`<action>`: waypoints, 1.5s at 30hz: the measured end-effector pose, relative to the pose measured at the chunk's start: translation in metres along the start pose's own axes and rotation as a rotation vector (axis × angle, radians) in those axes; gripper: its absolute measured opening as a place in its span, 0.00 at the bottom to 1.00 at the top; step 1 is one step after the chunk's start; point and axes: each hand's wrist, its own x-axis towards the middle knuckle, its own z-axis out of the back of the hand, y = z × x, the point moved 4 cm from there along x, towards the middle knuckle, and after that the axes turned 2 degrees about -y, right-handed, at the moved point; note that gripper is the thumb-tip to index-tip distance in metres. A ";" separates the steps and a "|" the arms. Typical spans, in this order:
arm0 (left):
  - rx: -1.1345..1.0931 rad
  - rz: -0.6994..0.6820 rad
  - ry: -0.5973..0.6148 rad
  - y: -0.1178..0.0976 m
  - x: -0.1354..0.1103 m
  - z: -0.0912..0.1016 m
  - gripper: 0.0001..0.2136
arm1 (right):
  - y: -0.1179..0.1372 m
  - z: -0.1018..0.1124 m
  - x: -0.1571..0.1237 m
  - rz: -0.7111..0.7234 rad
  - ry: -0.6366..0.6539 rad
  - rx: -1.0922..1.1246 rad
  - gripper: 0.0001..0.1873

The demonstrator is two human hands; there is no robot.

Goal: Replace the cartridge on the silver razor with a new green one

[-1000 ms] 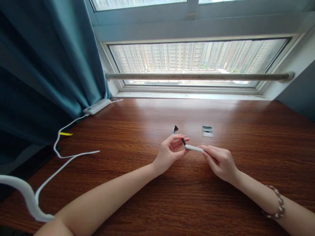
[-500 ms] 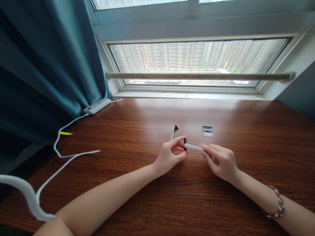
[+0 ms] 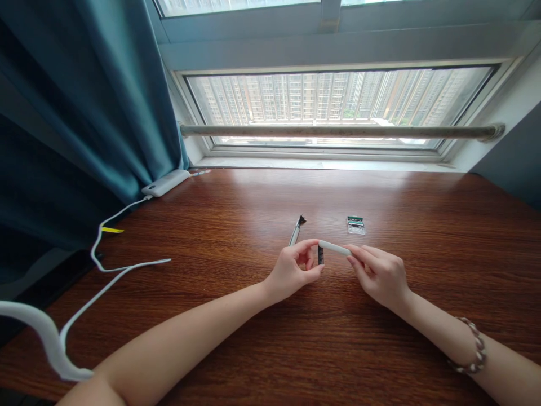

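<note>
White razor handle slants above the worktop, a little right of its middle and well in from the far edge, clamped at its right end between the thumb and fingers of the right hand. The left hand pinches a black razor cartridge lengthwise, index fingertip at the upper end, thumb at the lower; the handle's left end meets its upper part, though whether the two are locked together is too small to tell. Further toward the far edge lie a second razor, just beyond the left hand, and, to its right, a clear plastic tray with green-and-black cartridges.

To manage this well, I judge, the cartridge is best held only by its short ends, skin off the blade side, with the left hand steady while the right makes small turns of the handle; light, even pressure should spare the joint and the fingertips.

Compared with half a second ago, the handle's left end sits higher and slopes more steeply, meeting the cartridge near its top rather than its middle; the cartridge itself is lower, and more of the second razor shows past the left hand
</note>
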 end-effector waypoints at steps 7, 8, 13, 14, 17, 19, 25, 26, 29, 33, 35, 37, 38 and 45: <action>-0.077 0.040 0.015 0.001 0.002 -0.002 0.19 | 0.007 -0.001 0.000 0.110 0.090 0.059 0.12; -0.082 0.050 0.023 0.001 0.002 -0.002 0.19 | 0.008 -0.001 0.000 0.114 0.089 0.046 0.12; -0.101 0.083 0.054 0.001 0.000 -0.001 0.21 | 0.002 0.001 0.000 0.034 -0.021 -0.043 0.12; -0.120 0.098 0.056 0.001 -0.001 -0.001 0.21 | 0.001 0.001 0.000 0.023 -0.038 -0.038 0.11; -0.188 0.119 0.062 -0.001 -0.001 -0.001 0.22 | 0.000 0.002 0.000 0.009 -0.043 0.010 0.11; -0.244 0.109 0.071 -0.003 0.000 -0.002 0.21 | 0.001 0.002 0.000 0.019 -0.018 0.041 0.11; -0.405 0.113 0.113 -0.006 0.000 -0.006 0.20 | 0.004 0.001 -0.001 0.064 0.029 0.085 0.12; -0.417 0.116 0.116 -0.006 0.000 -0.006 0.20 | 0.004 0.001 -0.001 0.069 0.027 0.088 0.12; -0.434 0.126 0.127 -0.004 0.000 -0.006 0.21 | 0.004 0.001 -0.001 0.085 0.024 0.100 0.12; -0.438 0.126 0.148 -0.003 0.001 -0.007 0.19 | 0.005 0.001 -0.001 0.110 0.047 0.110 0.12; -0.438 0.127 0.163 -0.002 0.001 -0.008 0.18 | 0.006 0.001 -0.001 0.120 0.056 0.111 0.11; -0.444 0.132 0.187 -0.002 0.000 -0.009 0.17 | 0.006 0.001 0.000 0.122 0.058 0.098 0.11; -0.448 0.138 0.202 -0.002 0.000 -0.009 0.17 | 0.006 0.000 0.000 0.115 0.056 0.085 0.12; -0.457 0.201 0.257 0.001 -0.003 -0.013 0.22 | 0.003 0.001 0.000 0.043 -0.006 0.027 0.11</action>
